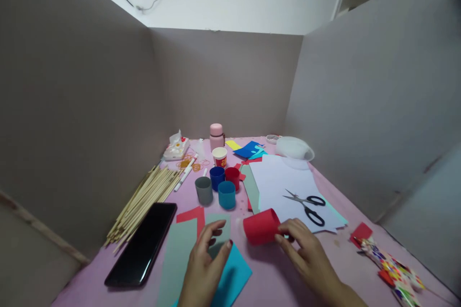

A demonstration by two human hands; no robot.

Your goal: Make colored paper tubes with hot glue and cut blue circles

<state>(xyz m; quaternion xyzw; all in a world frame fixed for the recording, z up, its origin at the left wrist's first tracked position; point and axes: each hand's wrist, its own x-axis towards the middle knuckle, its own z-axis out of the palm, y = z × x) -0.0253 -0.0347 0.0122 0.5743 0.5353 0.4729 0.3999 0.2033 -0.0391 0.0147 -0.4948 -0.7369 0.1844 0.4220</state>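
Observation:
My right hand (302, 247) pinches the rim of a red paper cylinder (260, 228), which is tilted on its side just above the pink tablecloth. My left hand (211, 254) is empty, thumb and fingers apart, over grey and blue paper sheets (232, 276) to the left of the cylinder. Beyond the hands, a grey paper cup (204, 192), a dark blue one (217, 179), a red one (232, 179) and a teal one (226, 195) stand upright in a cluster. Black-handled scissors (306, 205) lie on white paper sheets (281, 182) to the right.
Wooden sticks (144, 201) and a black phone (142, 244) lie at left. Farther back are a tissue pack (176, 147), a pink bottle (216, 138), a printed paper cup (219, 157) and a translucent bowl (293, 147). A colourful wrapper (392, 268) lies at right. Grey partitions (230, 81) enclose the table.

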